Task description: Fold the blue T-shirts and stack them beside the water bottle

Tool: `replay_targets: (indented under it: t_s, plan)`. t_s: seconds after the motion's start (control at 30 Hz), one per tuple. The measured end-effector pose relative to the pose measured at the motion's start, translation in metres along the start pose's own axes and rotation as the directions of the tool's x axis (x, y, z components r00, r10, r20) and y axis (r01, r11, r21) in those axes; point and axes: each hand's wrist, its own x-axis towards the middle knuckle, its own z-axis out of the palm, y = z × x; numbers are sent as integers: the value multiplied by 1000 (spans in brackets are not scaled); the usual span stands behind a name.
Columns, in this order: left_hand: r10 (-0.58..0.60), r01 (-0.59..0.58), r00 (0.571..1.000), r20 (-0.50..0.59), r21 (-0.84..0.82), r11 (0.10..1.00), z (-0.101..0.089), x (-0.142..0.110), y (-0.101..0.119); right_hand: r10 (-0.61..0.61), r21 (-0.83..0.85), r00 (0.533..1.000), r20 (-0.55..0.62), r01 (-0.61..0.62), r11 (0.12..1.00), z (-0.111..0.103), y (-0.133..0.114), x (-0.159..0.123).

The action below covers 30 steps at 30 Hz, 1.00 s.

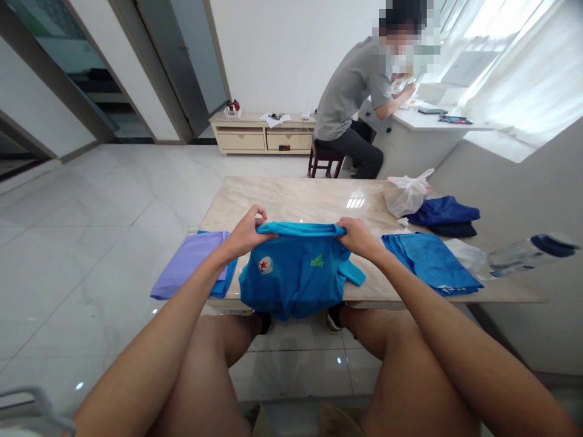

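A blue T-shirt with a round badge and a green logo hangs between my hands over the table's near edge. My left hand pinches its light-blue folded upper edge at the left end. At the right end of that same edge, my right hand is closed on the cloth. One light-blue sleeve sticks out below my right hand. Left of the shirt lies a folded lilac garment, on top of a blue one. A folded blue garment rests on the table to the right.
On the marble-topped table are a white plastic bag, dark blue clothes and a clear bottle with a dark lid. Beyond it a person in a grey shirt sits on a stool at a white desk.
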Motion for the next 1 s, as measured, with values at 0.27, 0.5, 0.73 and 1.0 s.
replay_targets:
  t_s: [0.27, 0.5, 0.73, 1.0]
  plan:
    - [-290, 149, 902, 320, 400, 904, -20, -12, -14, 55, 131, 894, -444, 5, 991, -10, 0, -9]
    - [-111, 54, 985, 129, 380, 923, -26, -15, -14, 94, 162, 828, -552, -4, 987, -10, 1, -8]
    - [3, -9, 999, 51, 117, 993, -20, -18, -1, 120, 141, 757, -642, -37, 989, -17, 10, -10]
    - [13, -8, 1000, -24, 188, 982, -32, -23, 7, 59, 107, 770, -635, 12, 994, -15, 8, -11]
